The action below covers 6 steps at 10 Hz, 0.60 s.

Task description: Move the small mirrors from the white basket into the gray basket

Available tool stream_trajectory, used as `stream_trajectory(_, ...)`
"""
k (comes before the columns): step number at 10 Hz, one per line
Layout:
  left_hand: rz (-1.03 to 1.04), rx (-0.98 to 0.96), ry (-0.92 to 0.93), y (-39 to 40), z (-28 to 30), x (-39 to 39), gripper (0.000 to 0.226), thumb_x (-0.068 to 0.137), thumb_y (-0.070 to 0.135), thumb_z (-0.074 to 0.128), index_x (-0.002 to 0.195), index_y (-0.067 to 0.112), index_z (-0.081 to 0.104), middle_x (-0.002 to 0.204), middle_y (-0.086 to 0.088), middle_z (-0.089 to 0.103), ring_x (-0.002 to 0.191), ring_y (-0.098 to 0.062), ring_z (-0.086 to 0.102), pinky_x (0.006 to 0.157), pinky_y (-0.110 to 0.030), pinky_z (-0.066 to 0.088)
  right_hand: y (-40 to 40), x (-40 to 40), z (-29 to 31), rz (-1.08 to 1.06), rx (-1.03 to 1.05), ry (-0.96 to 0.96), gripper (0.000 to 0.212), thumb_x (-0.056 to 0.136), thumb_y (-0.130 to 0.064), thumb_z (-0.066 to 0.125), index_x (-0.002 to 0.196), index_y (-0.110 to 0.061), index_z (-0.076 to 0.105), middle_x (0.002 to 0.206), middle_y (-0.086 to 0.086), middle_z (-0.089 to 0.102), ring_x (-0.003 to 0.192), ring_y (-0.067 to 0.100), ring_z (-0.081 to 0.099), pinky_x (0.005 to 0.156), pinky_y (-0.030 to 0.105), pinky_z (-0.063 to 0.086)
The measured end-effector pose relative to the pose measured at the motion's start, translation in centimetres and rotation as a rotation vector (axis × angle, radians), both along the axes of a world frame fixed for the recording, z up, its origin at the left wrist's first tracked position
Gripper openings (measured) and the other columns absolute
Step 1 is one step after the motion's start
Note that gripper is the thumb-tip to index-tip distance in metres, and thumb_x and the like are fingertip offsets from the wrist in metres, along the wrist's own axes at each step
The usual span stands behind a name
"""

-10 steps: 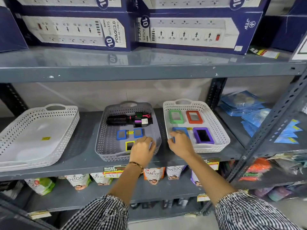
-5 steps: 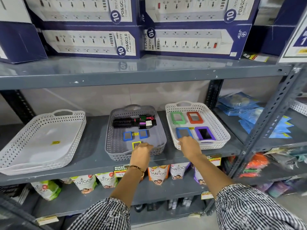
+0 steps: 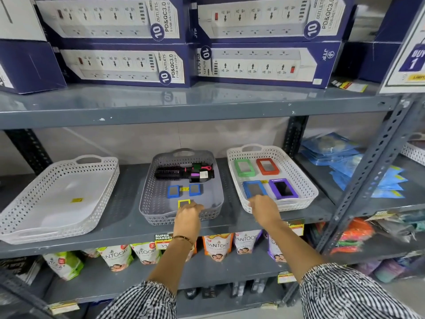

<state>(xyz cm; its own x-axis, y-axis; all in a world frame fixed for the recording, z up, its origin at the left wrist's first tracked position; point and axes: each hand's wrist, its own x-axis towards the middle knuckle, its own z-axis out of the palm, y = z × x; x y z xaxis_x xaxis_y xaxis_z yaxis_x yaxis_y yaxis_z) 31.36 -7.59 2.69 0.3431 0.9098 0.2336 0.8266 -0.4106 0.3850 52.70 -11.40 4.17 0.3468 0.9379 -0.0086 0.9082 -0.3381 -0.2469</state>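
Note:
The gray basket (image 3: 147, 204) sits mid-shelf and holds two small blue mirrors (image 3: 173, 191), a yellow-framed mirror (image 3: 184, 203) and a black hair brush (image 3: 181, 172). My left hand (image 3: 188, 215) reaches over the basket's front rim, fingers curled on the yellow mirror's near edge; the mirror lies flat. To the right, the white basket (image 3: 307, 183) contains a green mirror (image 3: 244, 168), a red mirror (image 3: 267, 166), a blue mirror (image 3: 254, 189) and a purple mirror (image 3: 283, 189). My right hand (image 3: 264, 209) is at this basket's front rim, fingertips covering the blue mirror's near edge.
A larger white basket (image 3: 27, 203) stands at the left on the same shelf. Boxes of power strips (image 3: 259, 65) fill the shelf above, whose edge overhangs. Soap pouches (image 3: 218, 247) line the shelf below. A slanted steel upright (image 3: 368, 171) and blue packets (image 3: 345, 162) are at the right.
The view has pulled back from the shelf. Both hands have drawn back toward the baskets' front rims, uncovering more of the blue mirror. No mirror has shifted.

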Motion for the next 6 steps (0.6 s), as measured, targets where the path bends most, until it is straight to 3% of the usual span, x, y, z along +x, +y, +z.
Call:
stream_trajectory(4,0.071,-0.019,0.031,-0.3,0.1,0.7,0.039,0.081,-0.014,0.049,0.109,0.008,0.063,0.116,-0.016,0.065,0.113,-0.027,0.055,0.098,-0.036,0.048,0.1,0.4,0.2,0.033,-0.022,0.027,0.021,0.094,-0.009,0.052,0.109,-0.004,0.065,0.112,0.019,0.069,0.104,0.034,0.065,0.085,0.036,0.053)
stream_trajectory(5,0.072,0.068,0.005,-0.6,0.2,0.8,0.031,0.089,0.006,0.051,0.120,0.005,0.055,0.122,-0.015,0.062,0.117,-0.027,0.053,0.111,-0.037,0.033,-0.3,0.2,0.3,0.061,0.029,0.002,0.032,0.097,-0.024,0.050,0.122,-0.006,0.058,0.120,0.018,0.066,0.111,0.033,0.061,0.089,0.036,0.051)
stream_trajectory(6,0.120,0.110,0.008,-1.4,1.1,0.8,0.038,0.094,0.019,0.045,0.130,0.005,0.044,0.135,-0.015,0.052,0.130,-0.026,0.041,0.118,-0.040,0.018,-0.8,-0.1,0.7,0.113,0.163,-0.048,0.044,0.098,-0.029,0.047,0.135,-0.006,0.046,0.137,0.016,0.054,0.128,0.031,0.048,0.106,0.037,0.041)
